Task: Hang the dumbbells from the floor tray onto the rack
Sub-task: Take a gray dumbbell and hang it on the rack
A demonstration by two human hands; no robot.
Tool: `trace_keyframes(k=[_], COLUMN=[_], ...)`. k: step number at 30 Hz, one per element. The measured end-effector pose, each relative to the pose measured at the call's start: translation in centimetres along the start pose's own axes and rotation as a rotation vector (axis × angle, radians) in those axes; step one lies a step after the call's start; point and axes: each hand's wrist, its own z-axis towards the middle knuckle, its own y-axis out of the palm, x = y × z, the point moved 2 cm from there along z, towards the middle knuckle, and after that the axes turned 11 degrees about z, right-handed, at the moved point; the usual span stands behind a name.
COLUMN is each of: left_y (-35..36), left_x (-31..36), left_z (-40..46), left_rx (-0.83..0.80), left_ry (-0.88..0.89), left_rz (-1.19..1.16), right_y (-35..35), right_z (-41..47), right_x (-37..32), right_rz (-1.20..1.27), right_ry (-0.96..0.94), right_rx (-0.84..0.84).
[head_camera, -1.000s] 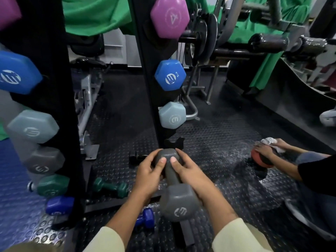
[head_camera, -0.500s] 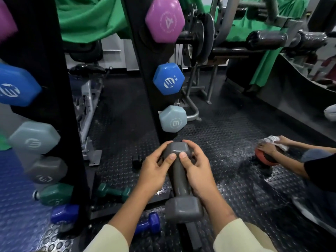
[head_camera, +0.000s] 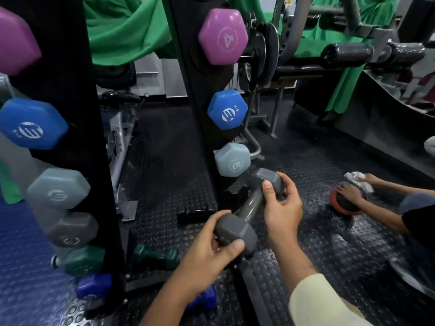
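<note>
Grey hexagonal rubber-coated dumbbell (head_camera: pixel 249 209) held in both hands beside the black upright dumbbell rack (head_camera: pixel 200 128).

Black rack posts carry purple, blue, pale grey-blue, grey, green and dark blue dumbbells, ends outward; the pale grey-blue hexagonal dumbbell (head_camera: pixel 231 160) on the right post hangs just above the grey one's far head. The grey dumbbell lies tilted, far head up and to the right, near head lower and to the left, over the studded black rubber floor (head_camera: pixel 164 161). The right hand (head_camera: pixel 281 209) wraps the far head, thumb on top and fingers curled round the side. The left hand (head_camera: pixel 211 248) clasps the near head from below, thumb pressed across its face. On the floor tray lie a small green dumbbell (head_camera: pixel 156 255) and a small dark blue dumbbell (head_camera: pixel 204 300).
</note>
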Motion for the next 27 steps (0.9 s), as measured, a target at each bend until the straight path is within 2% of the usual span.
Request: trace_keyframes(k=[3, 5, 8, 18, 22, 27], left_y=[0.6, 1.2, 2.5, 6.4, 7.5, 8.8], left_x=[0.2, -0.4, -0.9, 0.6, 1.1, 0.8], left_z=[1.4, 2.0, 2.8, 8.1, 10.5, 12.8], left_rx=[0.168, 0.244, 0.327, 0.429, 0.485, 0.690], left_ry=[0.070, 0.068, 0.036, 0.030, -0.024, -0.110], left_rz=[0.363, 0.420, 0.305, 0.036, -0.038, -0.165], right_y=[-0.1, 0.0, 0.3, 3.9, 5.3, 7.3], right_z=[0.8, 1.6, 3.6, 11.9, 14.3, 15.6], right_x=[1.2, 1.0, 0.2, 0.6, 1.8, 2.8], right_rz=[-0.089, -0.126, -0.229, -0.459, -0.482, -0.469], right_ry=[0.021, 0.025, -0.008, -0.104, -0.062, -0.069], right_rx=[0.011, 0.000, -0.065, -0.359, -0.389, -0.418])
